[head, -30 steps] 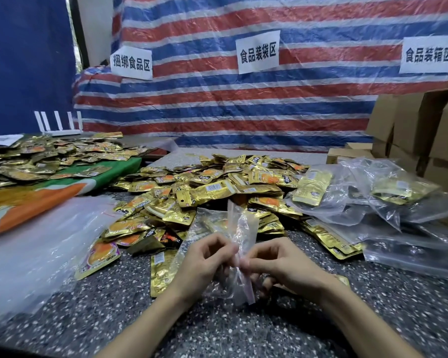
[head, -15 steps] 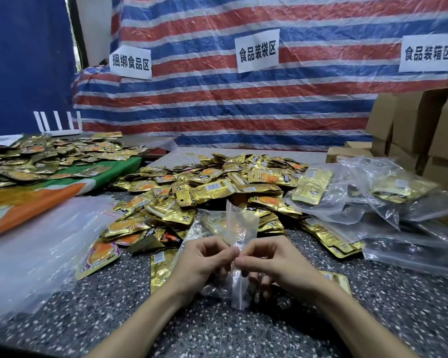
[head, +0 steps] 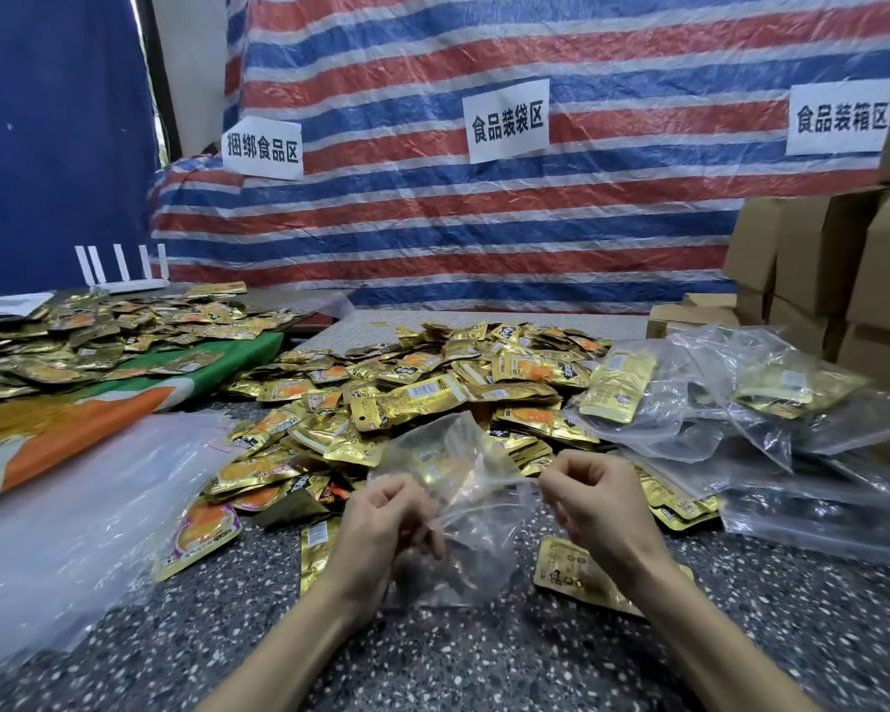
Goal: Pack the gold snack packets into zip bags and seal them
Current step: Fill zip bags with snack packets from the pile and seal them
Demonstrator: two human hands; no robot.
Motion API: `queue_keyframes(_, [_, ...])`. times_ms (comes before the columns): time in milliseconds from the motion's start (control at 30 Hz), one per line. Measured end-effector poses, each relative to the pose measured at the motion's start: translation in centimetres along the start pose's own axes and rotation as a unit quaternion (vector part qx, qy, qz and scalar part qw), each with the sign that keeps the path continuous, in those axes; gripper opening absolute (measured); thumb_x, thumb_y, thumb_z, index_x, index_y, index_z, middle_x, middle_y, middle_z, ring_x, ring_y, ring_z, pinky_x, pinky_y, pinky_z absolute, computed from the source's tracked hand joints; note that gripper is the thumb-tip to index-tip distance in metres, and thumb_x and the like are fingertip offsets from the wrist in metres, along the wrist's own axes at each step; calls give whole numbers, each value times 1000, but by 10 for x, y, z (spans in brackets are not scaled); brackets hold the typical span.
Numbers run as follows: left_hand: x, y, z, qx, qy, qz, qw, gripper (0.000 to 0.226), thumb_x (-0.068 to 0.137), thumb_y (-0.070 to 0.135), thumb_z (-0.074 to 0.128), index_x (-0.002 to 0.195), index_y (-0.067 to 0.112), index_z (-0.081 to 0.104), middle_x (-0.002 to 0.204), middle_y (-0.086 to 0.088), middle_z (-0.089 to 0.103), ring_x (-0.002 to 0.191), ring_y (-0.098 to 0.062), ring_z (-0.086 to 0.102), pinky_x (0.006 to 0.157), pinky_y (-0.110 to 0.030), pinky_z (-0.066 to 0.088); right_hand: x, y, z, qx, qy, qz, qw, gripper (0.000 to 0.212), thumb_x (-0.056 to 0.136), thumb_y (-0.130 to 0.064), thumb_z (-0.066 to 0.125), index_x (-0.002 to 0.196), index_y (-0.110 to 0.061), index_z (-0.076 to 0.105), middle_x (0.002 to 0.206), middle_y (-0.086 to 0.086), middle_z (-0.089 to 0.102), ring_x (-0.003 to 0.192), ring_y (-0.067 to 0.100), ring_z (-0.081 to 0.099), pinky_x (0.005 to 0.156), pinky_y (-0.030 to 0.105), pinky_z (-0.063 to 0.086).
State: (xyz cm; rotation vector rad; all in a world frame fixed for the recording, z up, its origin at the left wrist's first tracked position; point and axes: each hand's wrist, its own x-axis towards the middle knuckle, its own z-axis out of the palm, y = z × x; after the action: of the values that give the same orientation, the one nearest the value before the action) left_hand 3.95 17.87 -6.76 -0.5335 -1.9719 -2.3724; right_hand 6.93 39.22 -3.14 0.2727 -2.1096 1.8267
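Observation:
A clear empty zip bag (head: pixel 466 498) hangs between my hands above the speckled table (head: pixel 484 655). My left hand (head: pixel 381 521) pinches one side of its mouth and my right hand (head: pixel 594 498) pinches the other, so the mouth is stretched wide. Behind it spreads a big heap of gold snack packets (head: pixel 432 393). One loose gold packet (head: pixel 581 575) lies under my right wrist and another (head: pixel 201 534) lies to the left.
Filled and empty clear bags (head: pixel 730 403) pile up on the right, with cardboard boxes (head: pixel 818 269) behind them. A sheet of clear plastic (head: pixel 63 526) covers the left. More packets lie on a green and orange cloth (head: pixel 73 418). A striped tarp (head: pixel 484 208) hangs behind.
My hands were close together pinching the bag's top. Now they have drawn apart sideways, and the bag's mouth has opened wide between them.

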Motion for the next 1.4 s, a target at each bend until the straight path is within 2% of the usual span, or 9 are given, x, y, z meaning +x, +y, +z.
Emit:
queue_keyframes(133, [0,4,1,23,26,-2,999,26,77,10,61,52,16,58,51,-11,50,46,-26,56,48,-30,46,-3,-1,0,-83,-15,-113,990,7,76,-17,71,77,-17,64,67,-13,57,55,2,43,52,16,35])
queue_keyframes(233, [3,12,10,62,22,-30,997,44,88,-3,55,47,15,57,51,-8,50,42,-18,52,41,-24,43,-6,0,5,-141,-110,-211,961,51,73,-13,61,119,-36,65,120,-18,53,95,3,57,70,11,43])
queue_keyframes(333, [4,32,20,78,7,-64,995,47,82,-9,48,44,17,53,49,-6,47,41,-16,47,40,-23,40,-7,-2,5,-211,-189,-266,921,54,74,-18,54,120,-43,66,148,-15,35,115,6,53,81,12,47])
queue_keyframes(500, [1,77,10,181,8,-61,982,45,83,-5,50,43,16,54,45,-6,47,39,-23,55,38,-21,39,-5,-2,0,-267,-133,-302,905,14,81,-26,67,86,-13,69,139,-8,44,96,-1,56,80,13,47])
queue_keyframes(667, [20,112,-17,312,74,7,947,42,79,-4,55,40,11,54,39,-3,45,35,-18,46,38,-20,37,-11,-21,-4,-116,-30,-337,934,4,72,-20,55,74,-21,58,134,-5,52,82,8,54,68,13,39])
queue_keyframes(967, [59,90,-23,140,2,-73,988,28,81,45,70,74,19,67,88,-5,70,81,-21,68,71,-36,55,-10,-14,-2,-67,-60,-319,944,42,70,-4,43,85,-41,55,109,0,67,79,5,57,63,15,40])
queue_keyframes(1067, [86,62,-38,390,124,19,912,16,90,28,69,105,22,66,113,0,66,109,-24,61,83,-39,52,-9,-10,-1,-117,-69,-321,937,21,72,-4,43,77,-22,52,108,-4,67,79,10,58,63,16,41])
queue_keyframes(1200, [105,25,-50,582,105,-19,807,58,86,30,72,140,32,51,144,5,52,132,-21,45,109,-50,40,-10,-9,-1,-156,-73,-327,929,13,73,-15,41,76,-23,51,110,-7,62,85,14,59,62,25,47])
queue_keyframes(1400, [113,13,-47,592,171,11,788,35,96,42,57,130,37,61,115,3,70,101,-25,65,98,-48,48,-9,-7,0,-194,-74,-321,924,17,77,-4,45,83,-9,60,113,-6,58,95,11,59,70,23,48])
